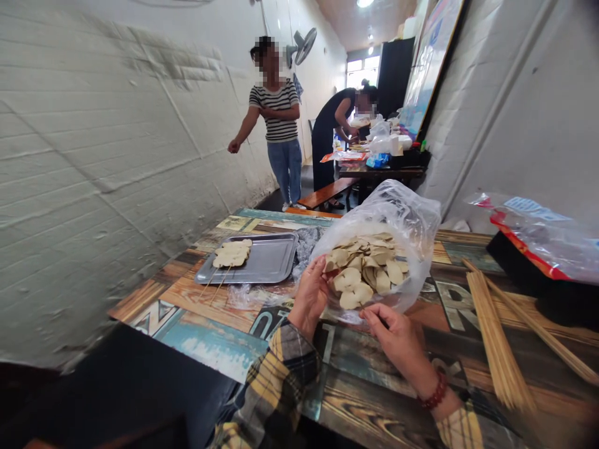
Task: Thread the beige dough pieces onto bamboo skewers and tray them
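Observation:
A clear plastic bag [418, 234] lies wide open on the table, filled with thin, pale tan round slices [369, 249] of food. My left hand [311, 296] is at the bag's left rim, fingers curled and closed at the edge of a slice. My right hand [393, 333] pinches the near end of a thin bamboo skewer [362, 305], mostly hidden; a few slices [353, 290] sit at its far end in front of the pile. To the left, a metal tray [274, 259] bears skewered slices [233, 252], their sticks jutting over its near edge.
Loose bamboo skewers [496, 337] lie on the patterned wooden table [210, 333] at right. Beyond them is a black container [524, 262] with red-edged plastic packaging [528, 246]. One person [281, 118] stands by the left wall; another [334, 131] bends over a farther, cluttered table [388, 171].

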A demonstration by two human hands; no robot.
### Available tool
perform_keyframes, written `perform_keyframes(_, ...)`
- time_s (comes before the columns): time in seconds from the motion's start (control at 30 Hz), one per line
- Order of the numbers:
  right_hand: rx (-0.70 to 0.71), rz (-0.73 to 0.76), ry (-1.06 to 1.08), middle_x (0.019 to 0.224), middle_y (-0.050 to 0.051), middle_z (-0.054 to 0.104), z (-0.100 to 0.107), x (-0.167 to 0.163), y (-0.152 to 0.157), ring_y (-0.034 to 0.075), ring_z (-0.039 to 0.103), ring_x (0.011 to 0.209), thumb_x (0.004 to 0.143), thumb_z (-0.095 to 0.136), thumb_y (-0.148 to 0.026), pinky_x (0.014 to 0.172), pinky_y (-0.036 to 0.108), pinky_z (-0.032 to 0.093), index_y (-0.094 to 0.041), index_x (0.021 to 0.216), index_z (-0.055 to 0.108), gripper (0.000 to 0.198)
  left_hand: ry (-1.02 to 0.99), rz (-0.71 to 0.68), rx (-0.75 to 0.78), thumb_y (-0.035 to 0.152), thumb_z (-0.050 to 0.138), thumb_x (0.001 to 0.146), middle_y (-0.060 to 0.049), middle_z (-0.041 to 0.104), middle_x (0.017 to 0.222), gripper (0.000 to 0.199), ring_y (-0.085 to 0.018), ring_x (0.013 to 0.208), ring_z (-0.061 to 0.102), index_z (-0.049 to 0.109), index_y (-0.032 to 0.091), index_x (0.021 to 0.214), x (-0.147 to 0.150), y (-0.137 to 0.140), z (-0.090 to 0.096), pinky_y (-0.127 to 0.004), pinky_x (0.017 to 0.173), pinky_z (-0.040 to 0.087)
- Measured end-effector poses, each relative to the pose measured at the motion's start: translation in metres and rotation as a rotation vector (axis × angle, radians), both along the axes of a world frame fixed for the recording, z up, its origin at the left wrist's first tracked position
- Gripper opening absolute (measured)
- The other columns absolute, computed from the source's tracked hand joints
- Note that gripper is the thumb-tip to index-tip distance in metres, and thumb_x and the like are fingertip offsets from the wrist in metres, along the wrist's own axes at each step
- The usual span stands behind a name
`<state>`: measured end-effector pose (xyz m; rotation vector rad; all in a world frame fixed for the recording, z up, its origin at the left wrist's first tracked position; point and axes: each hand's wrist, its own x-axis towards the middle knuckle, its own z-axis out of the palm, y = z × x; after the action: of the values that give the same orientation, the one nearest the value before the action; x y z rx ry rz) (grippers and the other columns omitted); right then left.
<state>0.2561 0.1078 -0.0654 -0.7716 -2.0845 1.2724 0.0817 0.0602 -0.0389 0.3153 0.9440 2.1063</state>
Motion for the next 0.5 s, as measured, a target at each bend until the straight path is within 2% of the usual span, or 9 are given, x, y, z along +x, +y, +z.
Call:
perform_keyframes(0.1, -0.014, 0.04, 0.009, 0.054, -0.001, 0.056, -0.005, -0.001, -0.0005, 0.015, 0.052, 0.053, 0.087, 0.047, -0.047, 0.053, 0.025, 0.038, -0.018, 0.07, 0.063, 0.038, 0.014, 0.003, -0.015, 0.032, 0.083, 0.061, -0.003, 0.071, 0.087, 0.036, -0.014, 0.073, 0.065, 0.067, 0.016, 0.089, -0.004, -0.0001, 0.0006, -0.025, 0.07, 0.05)
perform_keyframes(0.23, 0.017, 0.071, -0.011, 0.054, -0.002, 0.054, -0.0064, -0.0008, -0.0001, 0.014, 0.05, 0.054, 0.088, 0.047, -0.045, 0.055, 0.024, 0.037, -0.018, 0.068, 0.061, 0.037, 0.019, 0.02, -0.05, 0.029, 0.086, 0.055, -0.001, 0.07, 0.077, 0.034, -0.011, 0.065, 0.062, 0.067, 0.015, 0.08, -0.0064, 0.0016, -0.0021, -0.022, 0.064, 0.047)
perform_keyframes(0.5, 0.058, 0.096, -0.038, 0.055, -0.002, 0.055, -0.007, -0.0002, 0.0007, 0.015, 0.051, 0.055, 0.089, 0.045, -0.042, 0.056, 0.025, 0.037, -0.018, 0.069, 0.061, 0.034, 0.008, 0.05, -0.056, 0.026, 0.087, 0.053, 0.0, 0.069, 0.072, 0.031, -0.011, 0.064, 0.062, 0.067, 0.015, 0.074, -0.0092, 0.0013, -0.0059, -0.024, 0.064, 0.046)
